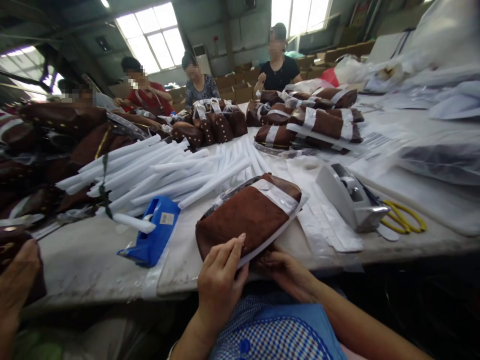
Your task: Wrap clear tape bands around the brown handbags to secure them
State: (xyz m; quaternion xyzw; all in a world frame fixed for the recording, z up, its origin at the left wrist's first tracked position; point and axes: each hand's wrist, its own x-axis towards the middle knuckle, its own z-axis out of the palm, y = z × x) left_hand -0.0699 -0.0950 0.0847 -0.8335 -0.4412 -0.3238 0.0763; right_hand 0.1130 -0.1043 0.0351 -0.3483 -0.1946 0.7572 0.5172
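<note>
A brown suede-like handbag (240,215) lies on its side at the table's front edge, tilted toward me. A clear-and-white wrap (275,195) crosses its far right end, and a white strip (272,237) runs along its near edge. My left hand (222,275) is closed on the bag's near left edge, fingers on top and thumb below. Under the near right edge, my right hand (287,270) is closed against the bag's dark underside; its fingertips are partly hidden.
A blue tape dispenser (159,230) stands left, a grey tape dispenser (350,197) right, beside yellow-handled scissors (407,217). White paper rolls (161,170) lie behind. Wrapped brown bags (315,120) fill the back. A co-worker's hand (20,275) holds a bag at far left.
</note>
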